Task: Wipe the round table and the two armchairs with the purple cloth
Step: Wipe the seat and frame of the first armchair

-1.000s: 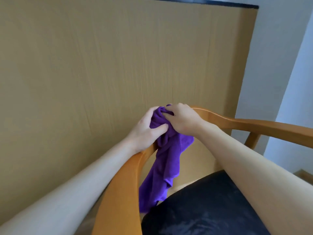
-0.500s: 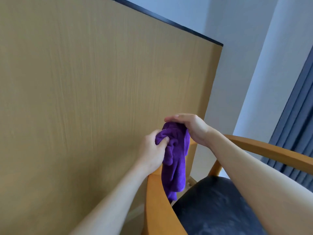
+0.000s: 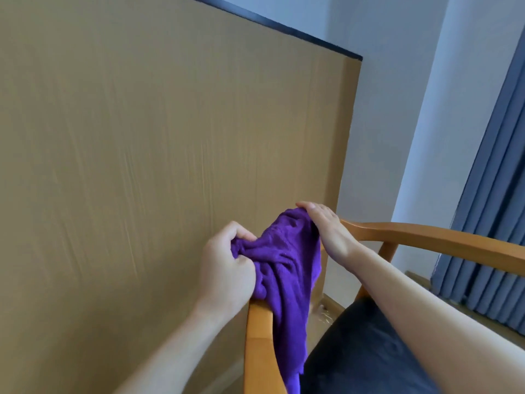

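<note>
We observed the left hand [image 3: 224, 268] curled tight, fingers and thumb bunching one end of the purple cloth [image 3: 284, 268]. The right hand [image 3: 326, 231] lay palm-down on the cloth's far upper edge, fingers fairly straight, pressing it against the armchair's wooden rail [image 3: 426, 237]. Both forearms reached in from below. The cloth was draped over the curved top of the rail between the two holds; below the left hand's grip its long axis ran downward, the free tail hanging beside the dark seat cushion [image 3: 369, 351]. A tan panel [image 3: 142, 166] stood behind.
</note>
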`<state>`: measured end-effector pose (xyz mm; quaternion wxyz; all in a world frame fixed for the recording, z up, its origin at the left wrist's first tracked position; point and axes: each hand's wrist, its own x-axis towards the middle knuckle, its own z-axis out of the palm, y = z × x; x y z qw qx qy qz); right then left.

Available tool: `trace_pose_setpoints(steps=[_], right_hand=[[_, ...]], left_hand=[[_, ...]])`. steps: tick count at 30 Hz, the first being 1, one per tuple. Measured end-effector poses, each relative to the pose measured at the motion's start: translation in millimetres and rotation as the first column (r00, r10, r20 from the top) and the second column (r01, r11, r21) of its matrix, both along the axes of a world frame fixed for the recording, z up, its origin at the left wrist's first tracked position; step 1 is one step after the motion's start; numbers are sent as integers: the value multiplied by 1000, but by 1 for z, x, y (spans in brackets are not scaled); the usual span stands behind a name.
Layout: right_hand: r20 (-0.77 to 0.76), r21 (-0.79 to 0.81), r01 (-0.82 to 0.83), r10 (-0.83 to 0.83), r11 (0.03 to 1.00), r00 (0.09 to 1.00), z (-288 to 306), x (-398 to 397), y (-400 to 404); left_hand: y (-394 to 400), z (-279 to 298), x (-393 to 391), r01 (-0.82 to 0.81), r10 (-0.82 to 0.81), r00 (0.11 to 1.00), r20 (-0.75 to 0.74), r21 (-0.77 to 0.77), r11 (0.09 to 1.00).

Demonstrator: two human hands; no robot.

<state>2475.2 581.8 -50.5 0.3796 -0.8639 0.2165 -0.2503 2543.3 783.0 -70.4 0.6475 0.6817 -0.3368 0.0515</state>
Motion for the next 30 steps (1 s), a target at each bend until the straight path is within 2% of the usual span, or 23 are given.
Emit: trace_pose_setpoints(steps=[2,3,7,10,11,12,13,15,16,18,20,24,28,30], right_hand=[[-30,25,-11,12,1000,999,6,-1,2],[-37,32,-11,12,999,999,8,-2,2],[6,6,-1,1,1000,1000,3,-2,-8],[-21,-76,17,-18,997,1000,1,1,-8],[-52,-119,29,-36,992,998,6,3,-6],[-91,-170,42,-58,984,994,12,7,-2],[-133,-218,43,-74,975,988,18,11,3],[-229,-254,48,-108,966,967,28,22,9],[-279,-251,65,-136,966,951,31,27,10],[-349,-221,94,-169,971,922,32,36,10],[-322,-130,113,-150,985,935,28,38,9],[-223,116,92,-64,989,973,30,31,7],[-204,145,102,-71,984,976,36,30,8],[-208,82,154,-134,985,969,30,35,14]], left_hand=[[-4,17,20,-1,3,993,-118,16,1000],[-7,23,30,-25,27,993,-114,21,999],[-31,24,62,-93,90,994,65,45,995],[-36,-16,63,8,-63,976,208,257,966],[-32,-27,59,78,-128,975,181,261,962],[-32,-28,56,161,-178,981,76,186,969],[-27,-24,48,261,-253,962,-107,74,962],[-24,-13,43,474,-452,791,-411,-54,879],[-24,-9,42,570,-533,736,-417,-44,821],[-29,-7,34,617,-587,764,-267,38,786],[-29,-7,34,633,-615,759,-212,24,774],[-29,-9,56,739,-722,631,-283,-64,671],[-39,-15,70,820,-810,497,-312,-137,556],[-52,-15,77,810,-821,445,-356,-230,539]])
